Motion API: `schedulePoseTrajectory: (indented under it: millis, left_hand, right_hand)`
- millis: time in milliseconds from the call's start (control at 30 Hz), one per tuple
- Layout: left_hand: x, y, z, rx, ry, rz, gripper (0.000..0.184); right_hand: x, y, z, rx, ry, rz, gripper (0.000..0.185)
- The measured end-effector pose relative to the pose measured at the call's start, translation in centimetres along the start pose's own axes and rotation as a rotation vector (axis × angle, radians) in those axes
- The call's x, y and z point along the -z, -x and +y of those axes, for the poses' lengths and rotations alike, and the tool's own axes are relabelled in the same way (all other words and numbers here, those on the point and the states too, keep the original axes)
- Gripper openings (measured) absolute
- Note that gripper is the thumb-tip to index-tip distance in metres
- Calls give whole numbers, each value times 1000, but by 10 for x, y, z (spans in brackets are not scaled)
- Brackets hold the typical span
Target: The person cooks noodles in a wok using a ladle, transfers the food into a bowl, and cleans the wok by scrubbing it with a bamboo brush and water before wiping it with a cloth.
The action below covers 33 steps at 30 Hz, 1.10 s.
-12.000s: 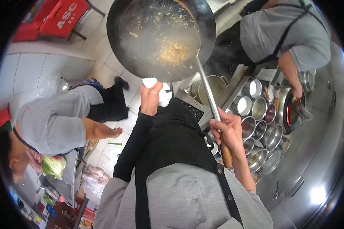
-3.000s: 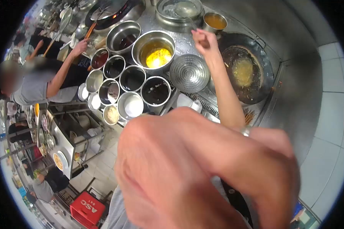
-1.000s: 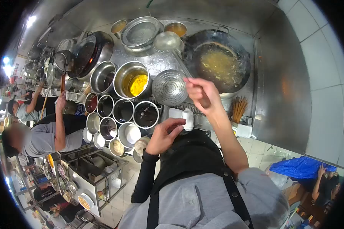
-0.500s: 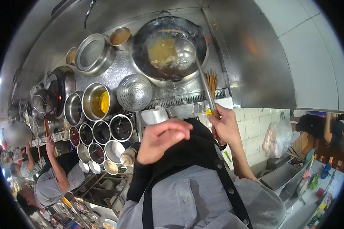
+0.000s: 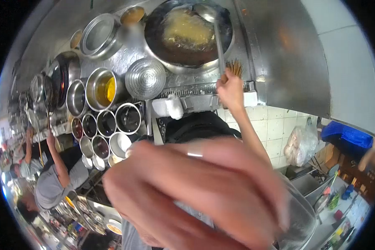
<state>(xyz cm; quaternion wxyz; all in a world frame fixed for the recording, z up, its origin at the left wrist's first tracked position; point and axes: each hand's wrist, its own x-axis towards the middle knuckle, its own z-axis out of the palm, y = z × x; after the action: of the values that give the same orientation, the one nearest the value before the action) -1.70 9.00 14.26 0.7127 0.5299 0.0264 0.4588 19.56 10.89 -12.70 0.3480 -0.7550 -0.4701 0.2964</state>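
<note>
my right hand point(image 5: 230, 91) grips the ladle point(image 5: 218, 41), pointing away into the wok point(image 5: 156, 39); my left hand point(image 5: 196, 183) is too blurry to tell.

Below the wok point(image 5: 166, 55), whose far rim was cut off, the blurred left hand point(image 5: 196, 183) hid much of the wearer's torso point(image 5: 196, 127).

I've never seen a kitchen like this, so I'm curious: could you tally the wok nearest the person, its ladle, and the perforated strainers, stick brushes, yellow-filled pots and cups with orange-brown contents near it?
Wok: 1
Ladle: 1
Perforated strainer: 1
Stick brush: 1
Yellow-filled pot: 1
Orange-brown cups: 2
Total: 7
</note>
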Motion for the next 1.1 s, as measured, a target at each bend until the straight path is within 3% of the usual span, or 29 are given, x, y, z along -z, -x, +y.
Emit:
schedulePoseTrajectory:
  millis: [67, 100, 167, 267, 367, 433, 500, 567, 633, 667, 767, 800, 833, 1000, 1033, 1067, 1100]
  left_hand:
    - [15, 4, -4, -14, -107, 49, 19]
    - [22, 5, -5, -27, -138, 60, 20]
    - [30, 12, -5, -49, -175, 85, 23]
    - [34, 35, 1, -103, -206, 118, 27]
    - [28, 45, 14, -101, -131, 123, 29]
    - [32, 51, 24, -97, -96, 157, 31]
    - [38, 58, 37, -79, -53, 194, 33]
    - [42, 61, 51, -61, -17, 224, 35]
    - [47, 64, 63, -47, 6, 244, 37]
    - [49, 65, 67, -39, 17, 248, 38]
    - [57, 69, 74, 3, 47, 260, 42]
    - [58, 70, 76, 24, 60, 270, 43]
    - [58, 70, 77, 48, 75, 287, 45]
    - [61, 76, 65, 218, 80, 525, 52]
    - [56, 77, 60, 277, 89, 664, 48]
    - [69, 92, 40, 132, 96, 633, 37]
    - [79, 104, 32, 178, 18, 617, 29]
  right_hand:
    - [-10, -2, -15, 49, 46, -55, 30]
    - [-35, -5, -24, 244, -87, -11, 30]
    - [-56, -15, -56, 298, -169, -138, 20]
    - [-111, -56, -107, 344, -117, -342, 20]
    - [-208, -103, -153, 460, -36, -470, 22]
    - [-255, -120, -194, 580, -80, -361, 21]
    - [-304, -148, -229, 600, -18, -474, 26]
    - [-332, -156, -265, 491, 73, -463, 17]
    - [-388, -188, -275, 255, -33, -555, 25]
    - [-439, -210, -262, 160, -368, -613, 24]
    - [-404, -204, -270, -475, -1181, -790, 6]
    - [-401, -205, -260, -660, -1512, -850, 7]
    - [-398, -206, -248, -847, -1638, -960, 17]
    - [-328, -162, -215, -791, -1737, -1033, 13]
    - [-304, -149, -212, -753, -1732, -1005, 14]
    - [-283, -138, -204, -719, -1757, -1035, 15]
    - [-258, -126, -195, -679, -1777, -1056, 17]
